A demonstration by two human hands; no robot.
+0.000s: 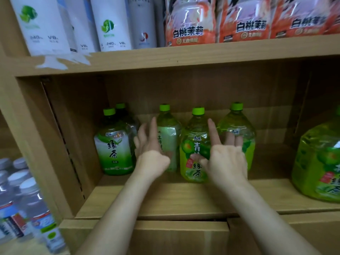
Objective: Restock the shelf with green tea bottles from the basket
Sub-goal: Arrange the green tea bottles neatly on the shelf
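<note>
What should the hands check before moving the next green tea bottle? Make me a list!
1. The left hand holds nothing: ok, fingers straight beside the pale-label bottle.
2. The right hand holds nothing: ok, fingers spread at the bright green bottle.
3. Both bottles upright: ok.
4. Bare shelf board in front: ok.
5. The basket within reach: cannot tell, it is out of view.

Five green tea bottles [115, 146] with green caps stand upright mid-frame on the wooden shelf [165, 197]; another bottle [318, 168] sits far right.
</note>
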